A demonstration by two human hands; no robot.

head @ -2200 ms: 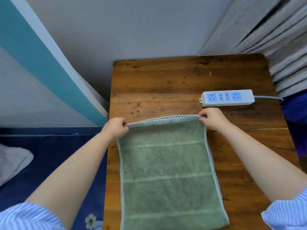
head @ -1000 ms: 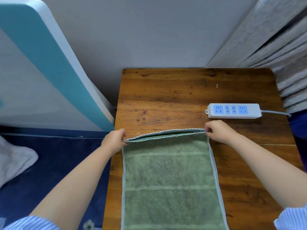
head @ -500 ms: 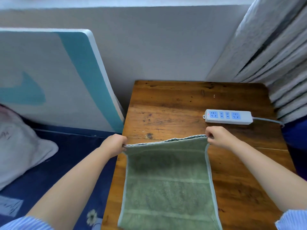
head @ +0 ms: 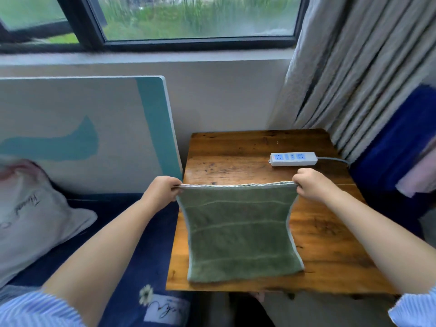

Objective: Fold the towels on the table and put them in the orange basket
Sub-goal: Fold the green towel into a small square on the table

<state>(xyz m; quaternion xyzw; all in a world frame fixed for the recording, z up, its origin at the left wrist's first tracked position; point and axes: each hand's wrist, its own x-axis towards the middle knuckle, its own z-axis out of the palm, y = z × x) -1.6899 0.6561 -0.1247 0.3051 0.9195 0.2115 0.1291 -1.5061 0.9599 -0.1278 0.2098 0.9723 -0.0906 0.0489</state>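
A green towel (head: 238,234) with pale stripes and a light hem hangs stretched between my hands above the wooden table (head: 325,244). My left hand (head: 162,190) pinches its top left corner. My right hand (head: 311,184) pinches its top right corner. The top edge is taut and lifted off the table. The towel's lower end rests on the table near the front edge. No orange basket is in view.
A white power strip (head: 293,158) with a grey cable lies at the table's back right. A white and teal board (head: 94,131) leans against the wall on the left. A pillow (head: 28,215) lies on the dark blue bedding. Grey curtains (head: 358,67) hang at the right.
Both hands have raised the towel's top edge off the table, so the towel now hangs instead of lying flat. My view has tilted up, showing the window and curtains.
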